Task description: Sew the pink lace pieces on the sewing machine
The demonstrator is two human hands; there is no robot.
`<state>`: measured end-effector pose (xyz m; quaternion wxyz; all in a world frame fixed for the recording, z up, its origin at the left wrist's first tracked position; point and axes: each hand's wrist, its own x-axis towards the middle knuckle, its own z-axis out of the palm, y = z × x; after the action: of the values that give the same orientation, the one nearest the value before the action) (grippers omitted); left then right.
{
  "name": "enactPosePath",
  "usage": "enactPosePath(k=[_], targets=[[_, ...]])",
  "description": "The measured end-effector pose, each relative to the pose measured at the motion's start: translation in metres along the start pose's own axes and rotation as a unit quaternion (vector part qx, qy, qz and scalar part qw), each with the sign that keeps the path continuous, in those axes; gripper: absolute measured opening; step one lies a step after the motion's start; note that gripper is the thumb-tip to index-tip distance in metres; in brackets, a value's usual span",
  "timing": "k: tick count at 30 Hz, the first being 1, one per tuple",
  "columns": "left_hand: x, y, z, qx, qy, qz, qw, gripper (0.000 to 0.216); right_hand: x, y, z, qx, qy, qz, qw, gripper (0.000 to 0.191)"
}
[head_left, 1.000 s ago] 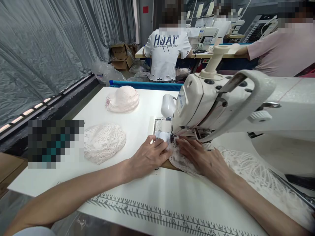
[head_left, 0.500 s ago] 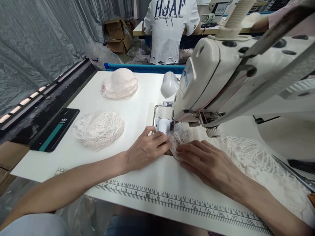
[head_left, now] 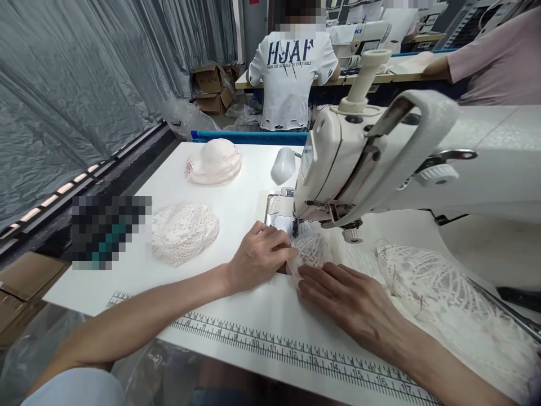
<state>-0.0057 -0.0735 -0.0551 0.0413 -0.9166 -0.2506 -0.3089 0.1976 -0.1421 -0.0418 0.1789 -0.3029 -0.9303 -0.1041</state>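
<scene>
A white lace piece (head_left: 315,251) lies under the needle area of a white sewing machine (head_left: 380,163) and trails off to the right across the table. My left hand (head_left: 260,256) rests flat at the lace's left edge, fingertips touching it just in front of the presser foot. My right hand (head_left: 353,299) lies palm down on the lace's near edge, fingers pointing left towards the left hand. Neither hand grips anything; both press the fabric on the white table (head_left: 236,307).
Two stacks of lace cups sit at the left: a white one (head_left: 183,232) and a pinkish one (head_left: 214,162) farther back. A printed ruler (head_left: 296,355) runs along the table's front edge. A person in a white T-shirt (head_left: 289,76) stands beyond, another in pink at the right.
My right hand has slid back towards me and leftwards along the lace, away from the presser foot. The left hand has stayed at the lace's left edge. The view tilted down, then up.
</scene>
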Motion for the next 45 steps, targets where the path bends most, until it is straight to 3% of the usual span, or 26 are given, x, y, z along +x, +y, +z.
enactPosePath(k=[6,15,24,27,29,33,39,45], targets=[[0.003,-0.002,-0.001,-0.098,-0.021,0.015,0.995,0.016,0.0,0.0,-0.001,-0.004,-0.005,0.0,1.0,0.019],[0.002,-0.014,-0.003,-0.031,-0.042,0.065,0.997,0.011,-0.001,0.001,-0.002,0.061,-0.002,-0.01,0.998,0.013],[0.002,-0.015,0.001,-0.033,-0.031,0.063,0.997,0.017,0.001,0.0,-0.002,0.168,-0.01,0.003,0.986,0.014],[0.002,-0.017,0.004,-0.037,-0.018,0.072,0.997,0.011,0.002,0.002,-0.004,0.215,0.008,0.043,0.976,0.014],[0.001,-0.017,0.004,-0.026,-0.017,0.084,0.996,0.01,0.001,0.006,-0.004,0.237,0.027,0.107,0.965,0.019],[0.001,-0.015,0.003,0.019,-0.022,0.104,0.994,0.014,0.0,0.02,0.003,0.193,0.021,0.227,0.954,0.03],[-0.001,-0.011,-0.002,0.064,-0.026,0.138,0.988,0.014,0.005,0.035,0.027,0.116,-0.02,0.239,0.964,0.037],[-0.001,-0.011,-0.004,0.053,-0.03,0.134,0.989,0.016,0.011,0.034,0.026,0.16,0.013,0.283,0.946,0.029]])
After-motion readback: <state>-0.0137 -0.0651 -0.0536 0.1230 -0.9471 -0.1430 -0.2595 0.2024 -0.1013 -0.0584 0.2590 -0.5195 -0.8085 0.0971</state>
